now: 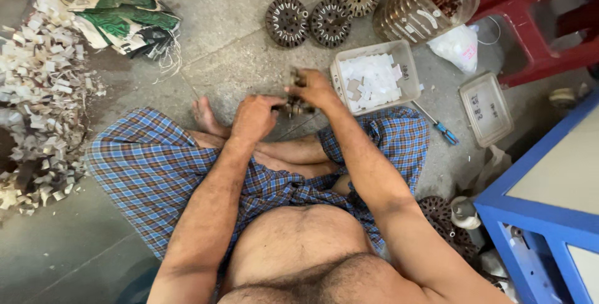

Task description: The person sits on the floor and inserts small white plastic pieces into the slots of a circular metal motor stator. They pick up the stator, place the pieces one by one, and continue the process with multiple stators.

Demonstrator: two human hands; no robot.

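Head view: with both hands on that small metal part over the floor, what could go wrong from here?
The small metal part is mostly hidden between the left hand and right hand, so a slip could nick fingers. The open tray of white slips lies right beside the right hand and might get knocked. The blue-handled screwdriver lies loose by the knee and could be kicked.

Your torso: bare, no shirt | your arms: no sleeves | your lower body: blue-and-brown checked cloth wrap [156, 166] | your feet: bare
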